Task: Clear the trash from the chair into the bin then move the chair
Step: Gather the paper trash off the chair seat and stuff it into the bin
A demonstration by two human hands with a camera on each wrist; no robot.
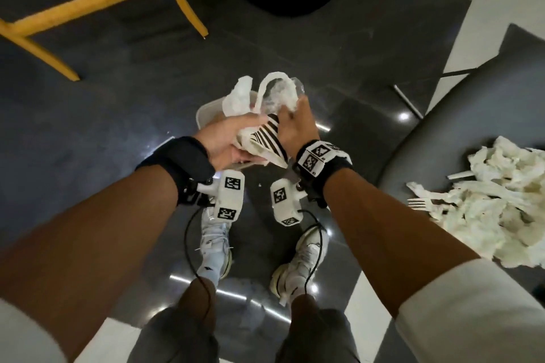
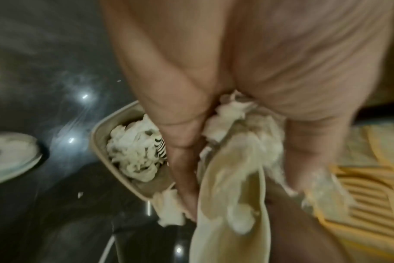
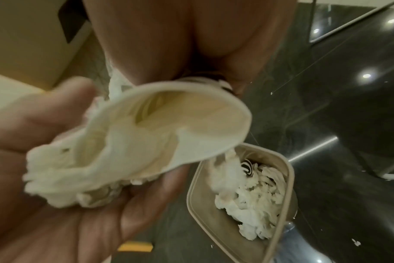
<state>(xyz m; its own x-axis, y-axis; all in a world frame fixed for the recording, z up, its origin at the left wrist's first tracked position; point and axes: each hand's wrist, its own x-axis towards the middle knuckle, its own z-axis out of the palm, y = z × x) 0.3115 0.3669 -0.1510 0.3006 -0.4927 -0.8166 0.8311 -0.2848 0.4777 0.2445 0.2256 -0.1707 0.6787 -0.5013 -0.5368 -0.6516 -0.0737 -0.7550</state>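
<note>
The grey chair (image 1: 442, 138) stands at the person's right with crumpled tissues and plastic forks (image 1: 483, 200) heaped on its seat. A yellow chair (image 1: 97, 3) stands well apart. Over the beige bin (image 3: 288, 170), part full of tissue, both hands meet: the left hand (image 1: 224, 138) cups a tissue wad (image 3: 63, 170), the right hand (image 1: 295, 124) has its grip closed on a squashed striped paper cup (image 1: 268, 135).

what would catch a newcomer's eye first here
Both hands, left hand and right hand, hold a striped cup and tissue over the bin, which already holds tissue. To the right, more tissue and a fork cover the chair.
</note>
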